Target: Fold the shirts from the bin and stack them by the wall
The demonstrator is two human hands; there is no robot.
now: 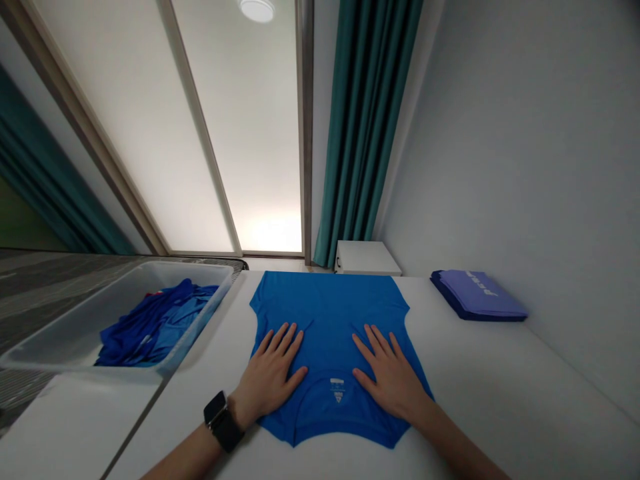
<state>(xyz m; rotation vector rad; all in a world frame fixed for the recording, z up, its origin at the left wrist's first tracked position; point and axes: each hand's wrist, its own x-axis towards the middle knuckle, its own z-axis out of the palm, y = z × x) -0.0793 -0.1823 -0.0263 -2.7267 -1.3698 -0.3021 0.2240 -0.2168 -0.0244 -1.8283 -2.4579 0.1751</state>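
Observation:
A blue T-shirt (330,307) lies spread on the white table, its neckline toward me and a small pale print inside the collar. My left hand (273,373) rests flat on its left side, fingers spread. On the right side of the shirt, my right hand (387,377) also presses flat with its fingers apart. Faint creases run through the cloth just ahead of both hands. A black watch (223,421) sits on my left wrist.
To the left stands a translucent plastic bin (55,343) holding crumpled blue clothes (160,320). Folded purple and navy garments (477,295) are stacked at the right by the wall. Beyond the table (480,400) are a small white cabinet (367,258) and a teal curtain (370,127).

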